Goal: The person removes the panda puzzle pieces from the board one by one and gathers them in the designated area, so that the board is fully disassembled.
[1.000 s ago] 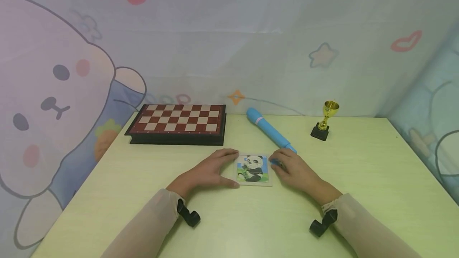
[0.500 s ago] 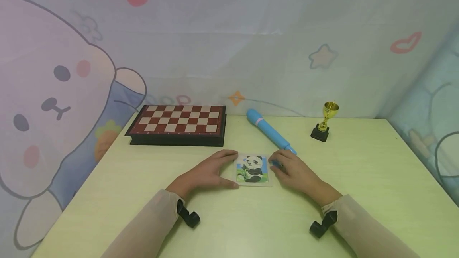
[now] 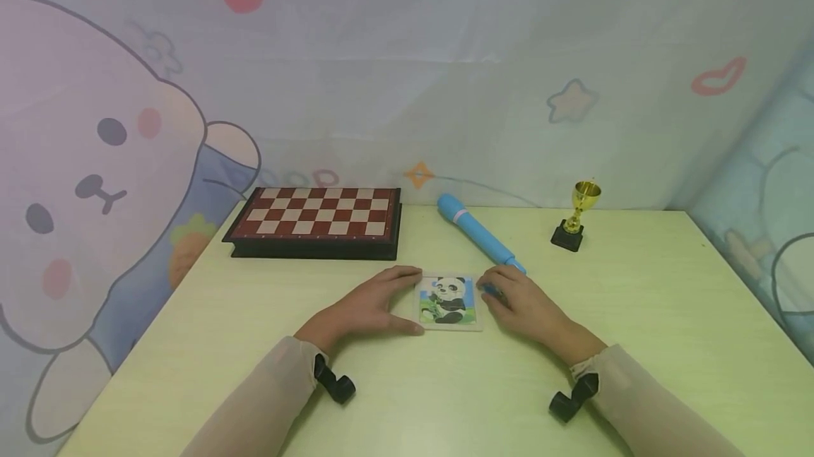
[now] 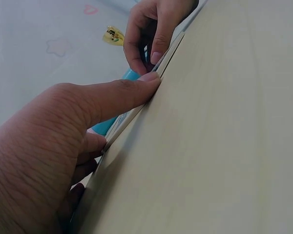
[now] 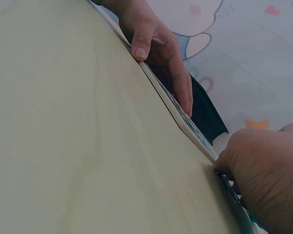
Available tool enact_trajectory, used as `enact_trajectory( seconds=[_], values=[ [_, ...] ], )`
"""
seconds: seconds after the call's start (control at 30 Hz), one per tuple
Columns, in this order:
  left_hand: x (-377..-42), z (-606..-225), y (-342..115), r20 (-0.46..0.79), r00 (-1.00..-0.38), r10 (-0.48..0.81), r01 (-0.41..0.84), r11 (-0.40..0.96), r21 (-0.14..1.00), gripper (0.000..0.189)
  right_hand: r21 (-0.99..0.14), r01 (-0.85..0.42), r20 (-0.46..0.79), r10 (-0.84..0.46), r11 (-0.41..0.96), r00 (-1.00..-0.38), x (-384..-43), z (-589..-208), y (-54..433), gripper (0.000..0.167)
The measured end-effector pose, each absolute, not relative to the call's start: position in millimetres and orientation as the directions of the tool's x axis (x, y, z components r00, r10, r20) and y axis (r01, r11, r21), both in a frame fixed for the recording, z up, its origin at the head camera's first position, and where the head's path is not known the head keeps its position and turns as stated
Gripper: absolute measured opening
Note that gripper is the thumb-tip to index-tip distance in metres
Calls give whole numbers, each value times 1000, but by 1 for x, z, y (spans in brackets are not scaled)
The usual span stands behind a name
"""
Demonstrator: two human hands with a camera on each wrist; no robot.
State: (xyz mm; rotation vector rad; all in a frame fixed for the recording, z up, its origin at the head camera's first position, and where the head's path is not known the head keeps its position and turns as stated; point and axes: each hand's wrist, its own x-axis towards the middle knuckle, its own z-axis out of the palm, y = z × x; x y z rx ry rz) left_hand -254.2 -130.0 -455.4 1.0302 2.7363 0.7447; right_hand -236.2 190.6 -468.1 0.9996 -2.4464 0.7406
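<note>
A small square panda jigsaw puzzle (image 3: 449, 300) in a pale frame lies flat on the table between both hands. My left hand (image 3: 367, 305) grips its left side, thumb at the near corner and fingers at the far corner. At the puzzle's right edge my right hand (image 3: 526, 305) is curled, with a small dark blue thing (image 3: 493, 291) showing between its thumb and index finger; its kind I cannot tell. The left wrist view shows the thumb (image 4: 146, 78) against the puzzle's edge, and the right wrist view has the puzzle's rim (image 5: 162, 97) running between the two hands.
Behind the left hand stands a red-and-white chessboard box (image 3: 314, 220). A blue microphone-shaped stick (image 3: 477, 231) lies slanted, its thin end close to the right fingers. Farther right stands a gold trophy cup (image 3: 575, 215) on a black base. A printed curtain (image 3: 381, 90) hangs behind the table.
</note>
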Motion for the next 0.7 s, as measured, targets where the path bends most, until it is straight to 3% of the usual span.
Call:
enact_trajectory(
  seconds=[0.2, 0.7],
  values=[
    [-253, -454, -132, 47, -761, 647, 580, 645, 498, 103, -323, -748, 553, -526, 580, -646, -236, -467, 189, 16],
    [-255, -456, -131, 61, -759, 649, 592, 648, 480, 101, -249, -894, 649, -621, 373, -440, -257, -465, 146, 25]
  ],
)
